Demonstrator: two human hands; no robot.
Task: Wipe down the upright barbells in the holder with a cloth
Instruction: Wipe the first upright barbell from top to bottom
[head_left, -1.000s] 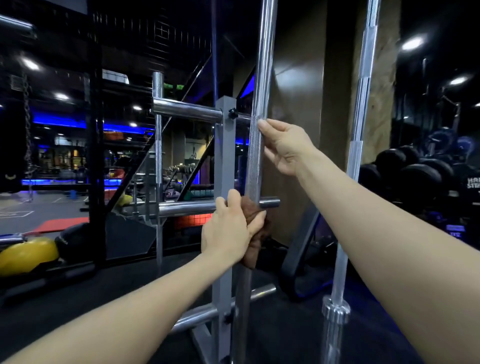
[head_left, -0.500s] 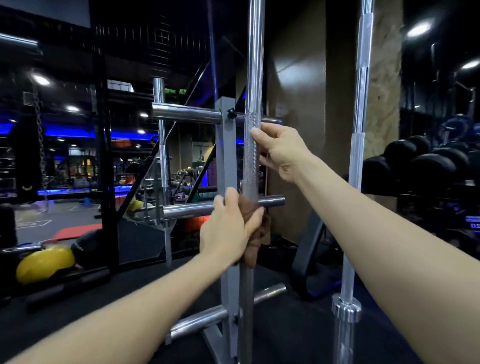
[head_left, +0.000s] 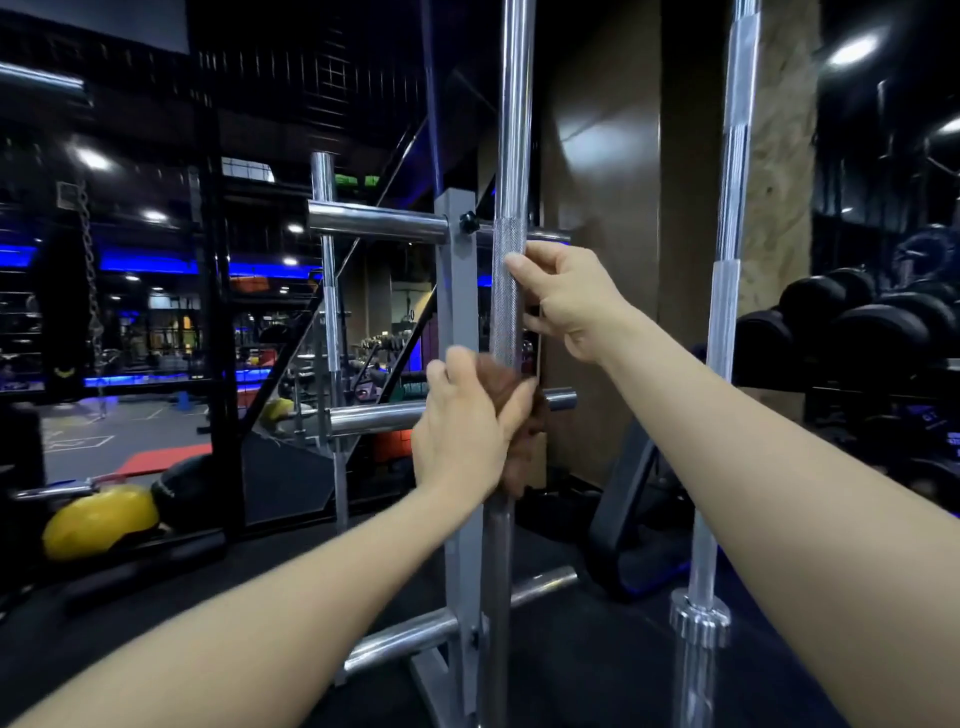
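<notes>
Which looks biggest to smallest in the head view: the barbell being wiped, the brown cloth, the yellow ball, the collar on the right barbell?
1. Barbell being wiped: spans the whole frame height.
2. Yellow ball.
3. Brown cloth: partly hidden by the left hand, so ranks 2 and 3 are unsure.
4. Collar on the right barbell.

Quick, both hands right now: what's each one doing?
Left hand: grips the brown cloth wrapped around the barbell.
Right hand: grips the same barbell, higher up.
</notes>
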